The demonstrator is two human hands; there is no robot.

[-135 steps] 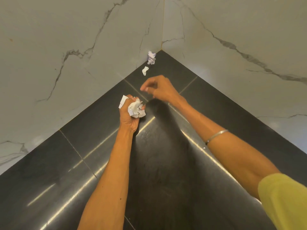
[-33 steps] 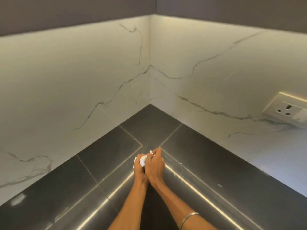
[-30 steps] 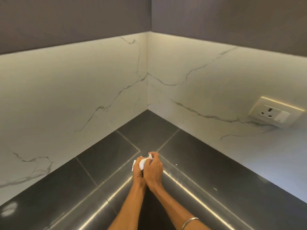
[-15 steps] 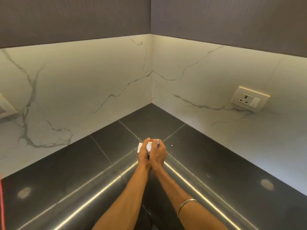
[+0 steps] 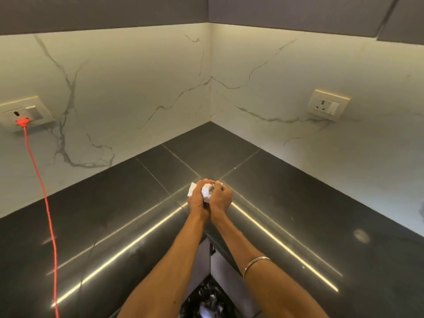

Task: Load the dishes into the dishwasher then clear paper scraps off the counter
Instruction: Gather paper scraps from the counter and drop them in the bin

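Both hands are pressed together over the black corner counter. My left hand and my right hand jointly grip a ball of crumpled white paper scraps; a flat corner of paper sticks out to the left of the left fingers. Most of the paper is hidden inside the fists. No loose scraps show on the counter's back corner. The dishwasher and dishes are out of view.
White marble backsplash walls meet behind the counter. A red cord hangs from a socket on the left wall down across the counter. Another socket is on the right wall. Below my arms a black bin bag holds white paper.
The two scraps at the back corner are gone from the counter. My right hand joined the left around the paper ball, and the view pulled back, showing the red cord and the bin bag.
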